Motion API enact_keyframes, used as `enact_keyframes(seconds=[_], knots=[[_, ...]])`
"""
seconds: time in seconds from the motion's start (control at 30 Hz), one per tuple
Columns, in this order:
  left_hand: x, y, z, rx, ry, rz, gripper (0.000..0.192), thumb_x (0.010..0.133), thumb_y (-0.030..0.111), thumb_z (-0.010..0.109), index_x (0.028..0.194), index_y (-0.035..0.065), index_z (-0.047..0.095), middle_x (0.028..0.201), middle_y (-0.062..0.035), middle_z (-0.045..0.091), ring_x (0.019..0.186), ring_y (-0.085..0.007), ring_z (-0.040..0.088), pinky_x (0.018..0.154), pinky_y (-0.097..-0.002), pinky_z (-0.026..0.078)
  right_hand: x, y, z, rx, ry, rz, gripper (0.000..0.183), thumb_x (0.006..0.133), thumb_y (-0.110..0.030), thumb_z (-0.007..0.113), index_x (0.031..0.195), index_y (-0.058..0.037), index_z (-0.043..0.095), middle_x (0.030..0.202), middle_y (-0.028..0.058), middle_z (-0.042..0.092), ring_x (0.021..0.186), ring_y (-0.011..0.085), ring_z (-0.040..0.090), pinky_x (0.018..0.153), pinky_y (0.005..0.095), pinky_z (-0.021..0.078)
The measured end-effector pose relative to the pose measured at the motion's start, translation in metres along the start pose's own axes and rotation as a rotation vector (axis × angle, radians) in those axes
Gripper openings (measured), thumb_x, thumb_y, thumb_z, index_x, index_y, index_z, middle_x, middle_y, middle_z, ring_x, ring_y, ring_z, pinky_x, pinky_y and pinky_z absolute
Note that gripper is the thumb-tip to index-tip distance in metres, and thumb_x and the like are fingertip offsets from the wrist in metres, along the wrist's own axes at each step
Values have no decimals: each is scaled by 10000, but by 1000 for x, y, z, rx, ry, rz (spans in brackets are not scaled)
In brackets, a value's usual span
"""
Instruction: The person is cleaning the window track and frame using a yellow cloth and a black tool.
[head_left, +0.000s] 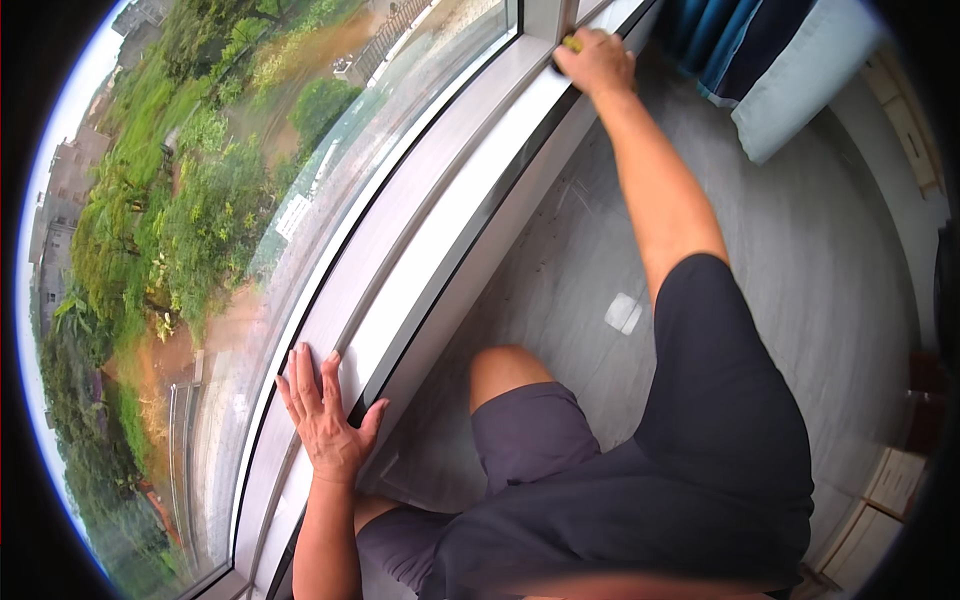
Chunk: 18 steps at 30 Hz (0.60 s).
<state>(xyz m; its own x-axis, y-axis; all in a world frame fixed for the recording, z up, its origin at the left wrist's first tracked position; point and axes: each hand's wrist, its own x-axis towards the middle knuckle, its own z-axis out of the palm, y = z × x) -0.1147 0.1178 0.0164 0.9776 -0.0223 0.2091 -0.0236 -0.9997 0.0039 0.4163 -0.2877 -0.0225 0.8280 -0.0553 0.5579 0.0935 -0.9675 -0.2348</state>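
Note:
My left hand (330, 431) rests with spread fingers on the light window frame (427, 195), at the lower left, holding nothing. At the top, my right hand (598, 61) is closed on a small yellow object (573, 43), mostly hidden by the fingers, against the white sill (480, 161) near an upright post of the frame. What the yellow object is, I cannot tell. The glass pane (300, 150) lies left of the frame, with a white label bearing writing (293, 217) on it.
Blue and white curtains (795, 67) hang at the upper right. A whitish square (623, 313) shows on the grey floor (585, 247). Light wooden drawers (896, 476) stand at the lower right. My bent knee (510, 371) is close to the wall beneath the sill.

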Motion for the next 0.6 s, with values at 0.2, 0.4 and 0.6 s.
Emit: enact_keyframes(seconds=[0.2,0.4,0.6], knots=[[-2,2,-6,19,-15,-22,1053,854,532,892,1708,141,416,1798,-246,313,1673,-463,284,1350,-678,186,-125,-105,-66,181,33,-294,363,904,-374,603,1007,-77,785,1075,128,798,1022,320,720,827,501,576],[-5,-1,5,-21,47,0,1049,874,596,861,1704,133,416,1802,-201,330,1672,-439,298,1353,-671,184,-205,-152,-125,395,-19,-479,201,833,-276,678,872,-94,755,913,116,736,908,299,705,795,469,604],[-12,-8,-7,21,61,2,1023,872,575,870,1679,114,442,1790,-205,349,1668,-429,309,1353,-648,199,-105,-92,-118,1089,-314,108,397,815,-387,818,1094,-108,859,946,134,838,861,270,803,790,386,631]])
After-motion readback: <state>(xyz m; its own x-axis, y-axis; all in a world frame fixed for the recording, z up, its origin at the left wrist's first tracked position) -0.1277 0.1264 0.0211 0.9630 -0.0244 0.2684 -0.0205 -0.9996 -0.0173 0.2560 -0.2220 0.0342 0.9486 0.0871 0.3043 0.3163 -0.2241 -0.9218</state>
